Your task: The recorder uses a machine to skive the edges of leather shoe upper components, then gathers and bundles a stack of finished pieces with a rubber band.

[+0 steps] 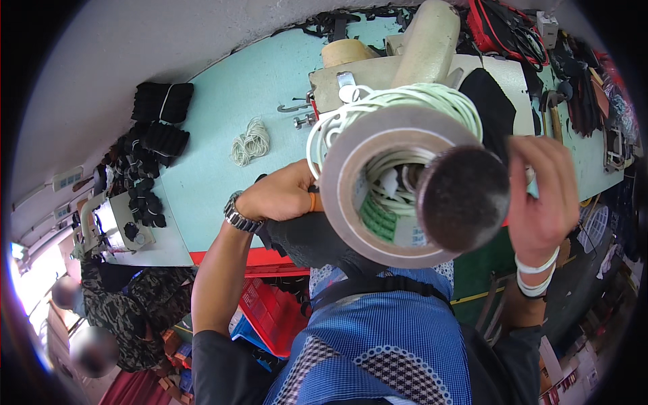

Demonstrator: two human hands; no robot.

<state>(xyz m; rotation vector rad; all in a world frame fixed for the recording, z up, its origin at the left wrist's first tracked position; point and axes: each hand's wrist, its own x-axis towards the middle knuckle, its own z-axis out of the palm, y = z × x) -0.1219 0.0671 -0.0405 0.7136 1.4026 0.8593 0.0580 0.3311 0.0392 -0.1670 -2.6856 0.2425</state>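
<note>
My left hand (pixel 280 194), with a metal-banded watch at its wrist, is closed on a dark fabric piece (pixel 314 239) that hangs over the table's front edge. A small orange strip (pixel 315 202) shows by its fingers. My right hand (pixel 543 192) is curled beside a round dark metal disc (pixel 464 198); what it holds is hidden. Close to the camera, a wide tape roll (pixel 344 209) and a coil of pale cord (pixel 432 94) block the view of the work area. Behind them stands a beige sewing machine (pixel 428 47).
On the pale green table (pixel 216 88) lie a small cord bundle (pixel 250 143) and stacked black bundles (pixel 162 102). A red bag (pixel 503 34) and tools are at the far right. Below is a red crate (pixel 273 314). Another person (pixel 128 304) is at the left.
</note>
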